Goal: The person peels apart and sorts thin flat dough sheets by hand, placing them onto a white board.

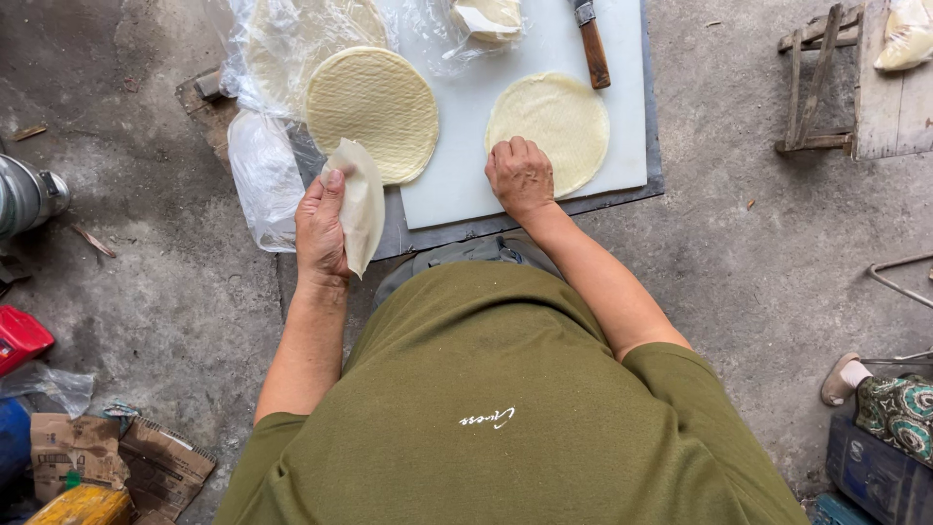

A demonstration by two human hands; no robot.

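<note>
Pale, thin wrapper piece (362,206) droops folded from the left hand (321,228), pinched at its top edge: light, soft, tearable. Right hand (520,175), fingers curled, presses 1 round sheet (549,122) on the white board (457,185); beyond, a stack (374,107).

Clear plastic wrapping (292,39) lies crumpled at the upper left of the frame, spread open under a stack of round sheets. A second clear bag (264,180) trails below it, left of centre. Another small clear bag (481,21) sits at the top centre, with something pale inside. At the upper right corner a clear bag (906,34) of yellowish contents rests on a wooden stool. In the lower left corner lie torn brown cardboard (117,457), a yellow packet (83,506), a crumpled clear bag (53,387) and a red container (19,337). At the lower right edge stands a dark blue box (875,476) with a small round label.
</note>
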